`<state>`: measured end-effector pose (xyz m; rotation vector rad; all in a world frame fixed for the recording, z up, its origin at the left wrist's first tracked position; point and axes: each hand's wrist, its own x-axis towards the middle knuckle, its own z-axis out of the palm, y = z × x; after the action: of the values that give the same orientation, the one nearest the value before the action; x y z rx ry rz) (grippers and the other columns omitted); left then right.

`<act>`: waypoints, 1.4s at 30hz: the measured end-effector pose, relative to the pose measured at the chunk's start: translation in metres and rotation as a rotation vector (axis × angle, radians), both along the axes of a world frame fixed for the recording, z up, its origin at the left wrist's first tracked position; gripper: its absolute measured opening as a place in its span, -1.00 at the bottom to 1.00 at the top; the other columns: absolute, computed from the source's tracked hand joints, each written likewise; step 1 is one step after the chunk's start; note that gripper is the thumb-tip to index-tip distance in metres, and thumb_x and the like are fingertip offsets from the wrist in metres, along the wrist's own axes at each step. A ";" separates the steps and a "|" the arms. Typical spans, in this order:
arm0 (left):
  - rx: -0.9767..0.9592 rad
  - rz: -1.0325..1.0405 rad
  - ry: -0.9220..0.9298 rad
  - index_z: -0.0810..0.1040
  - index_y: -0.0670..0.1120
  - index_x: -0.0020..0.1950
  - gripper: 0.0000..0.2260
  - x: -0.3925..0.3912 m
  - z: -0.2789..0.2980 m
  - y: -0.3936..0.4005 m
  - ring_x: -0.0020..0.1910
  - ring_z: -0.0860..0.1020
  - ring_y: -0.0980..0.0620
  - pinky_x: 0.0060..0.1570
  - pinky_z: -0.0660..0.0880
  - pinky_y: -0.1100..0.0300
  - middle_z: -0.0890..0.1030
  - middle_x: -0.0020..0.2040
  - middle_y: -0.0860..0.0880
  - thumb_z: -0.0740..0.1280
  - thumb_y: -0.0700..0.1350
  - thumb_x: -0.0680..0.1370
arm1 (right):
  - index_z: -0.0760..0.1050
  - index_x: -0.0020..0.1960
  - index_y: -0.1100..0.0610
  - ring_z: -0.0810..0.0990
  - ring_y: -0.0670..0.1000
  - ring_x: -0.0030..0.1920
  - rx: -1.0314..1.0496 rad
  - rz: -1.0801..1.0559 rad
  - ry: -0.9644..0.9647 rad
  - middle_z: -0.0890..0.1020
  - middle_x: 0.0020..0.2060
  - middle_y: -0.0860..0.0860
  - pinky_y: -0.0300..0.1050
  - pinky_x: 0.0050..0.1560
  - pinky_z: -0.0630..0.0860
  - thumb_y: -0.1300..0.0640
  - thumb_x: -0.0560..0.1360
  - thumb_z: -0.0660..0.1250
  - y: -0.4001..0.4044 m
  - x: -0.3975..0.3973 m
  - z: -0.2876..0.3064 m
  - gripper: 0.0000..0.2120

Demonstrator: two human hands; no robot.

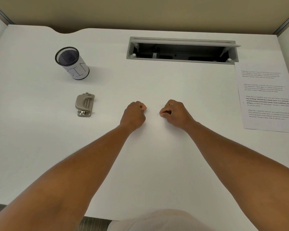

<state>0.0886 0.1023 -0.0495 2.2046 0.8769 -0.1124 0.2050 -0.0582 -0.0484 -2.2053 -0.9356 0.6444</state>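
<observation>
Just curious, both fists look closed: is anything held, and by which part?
The right hand pinches a tiny pale bit between thumb and fingertip, too small to name; the left hand shows nothing.

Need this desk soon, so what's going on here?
A person has both arms stretched out over a white desk. The left hand is curled into a fist near the middle, with nothing visible in it. The right hand seems to pinch a tiny bit against the desk, too small to identify. A small metal tool, a mesh cup marked BIN and a printed sheet sit apart from both hands.
</observation>
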 end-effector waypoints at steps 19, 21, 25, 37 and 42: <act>0.026 0.010 -0.019 0.53 -0.11 -0.06 -0.76 0.000 -0.002 0.000 -0.05 0.55 -0.10 -0.15 0.46 0.09 0.59 0.01 -0.07 0.13 -0.34 0.47 | 0.67 -0.08 0.20 0.56 0.00 -0.17 0.007 -0.020 0.028 0.54 -0.12 0.05 -0.14 -0.09 0.47 0.17 0.44 0.44 0.010 -0.010 0.001 -0.89; 0.028 0.009 -0.019 0.53 -0.09 -0.05 -0.76 0.000 -0.002 0.000 -0.05 0.55 -0.08 -0.13 0.46 0.11 0.59 0.02 -0.05 0.13 -0.34 0.48 | 0.68 -0.10 0.20 0.54 -0.02 -0.18 0.000 -0.031 0.001 0.53 -0.15 0.03 -0.15 -0.11 0.46 0.17 0.47 0.42 0.011 -0.013 0.000 -0.89; 0.028 0.006 -0.016 0.52 -0.07 -0.05 -0.75 0.001 -0.003 0.000 -0.03 0.54 -0.07 -0.15 0.44 0.16 0.59 0.04 -0.04 0.13 -0.34 0.48 | 0.67 -0.11 0.21 0.51 -0.03 -0.17 -0.019 -0.024 -0.102 0.49 -0.18 -0.01 -0.16 -0.12 0.43 0.19 0.51 0.36 0.012 -0.020 -0.001 -0.86; 0.029 -0.005 -0.030 0.52 -0.12 -0.10 -0.75 0.000 -0.001 -0.001 -0.07 0.54 -0.10 -0.12 0.47 0.09 0.60 0.00 -0.09 0.12 -0.37 0.43 | 0.44 0.09 0.21 0.46 0.14 0.04 -0.357 0.202 -0.464 0.45 0.08 0.11 -0.08 -0.17 0.28 0.27 0.45 0.24 0.027 -0.033 -0.006 -0.79; 0.006 0.003 -0.033 0.52 -0.10 -0.08 -0.75 -0.001 -0.001 0.000 -0.07 0.54 -0.09 -0.12 0.46 0.10 0.60 0.00 -0.07 0.12 -0.36 0.46 | 0.39 0.05 0.20 0.45 0.11 -0.05 -0.366 0.105 -0.302 0.40 0.05 0.09 -0.07 -0.18 0.33 0.31 0.41 0.21 0.033 -0.024 -0.003 -0.79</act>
<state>0.0881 0.1022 -0.0505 2.2045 0.8631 -0.0715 0.1809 -0.0248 -0.0517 -2.6455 -1.1675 0.5751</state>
